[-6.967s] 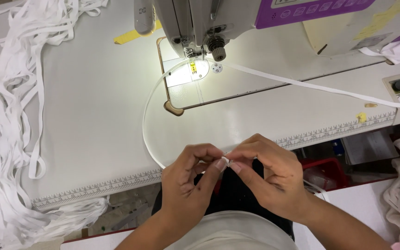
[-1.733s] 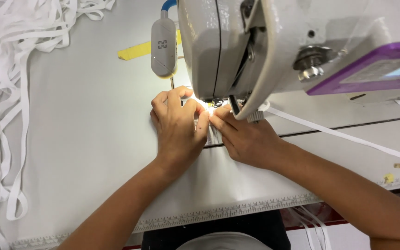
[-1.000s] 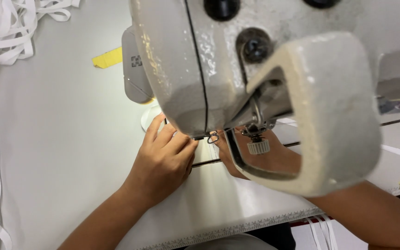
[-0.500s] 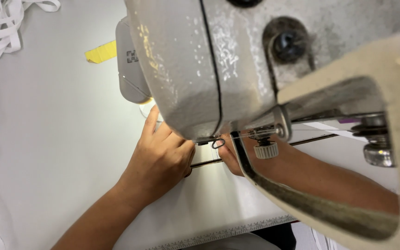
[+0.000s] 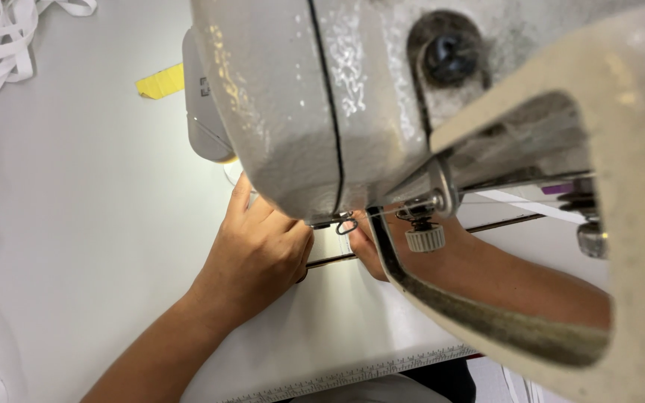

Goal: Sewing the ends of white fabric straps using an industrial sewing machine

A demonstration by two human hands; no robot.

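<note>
Under sewing machine (image 5: 337, 97) | left hand (image 5: 263, 257), right hand (image 5: 371, 246) | fingers hidden, grip unclear

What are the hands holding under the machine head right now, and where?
Cannot be told. Both the left hand and right hand reach under the grey sewing machine head, which hides the fingertips.

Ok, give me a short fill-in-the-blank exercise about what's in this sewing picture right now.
1. Both hands reach under the head of a grey ____ machine.
2. The left hand rests flat on the ____ table.
3. The strip of tape lying on the table beyond the left hand is ____ in colour.
4. The right hand is mostly hidden behind the ____.

Missing words: sewing; white; yellow; machine
</note>
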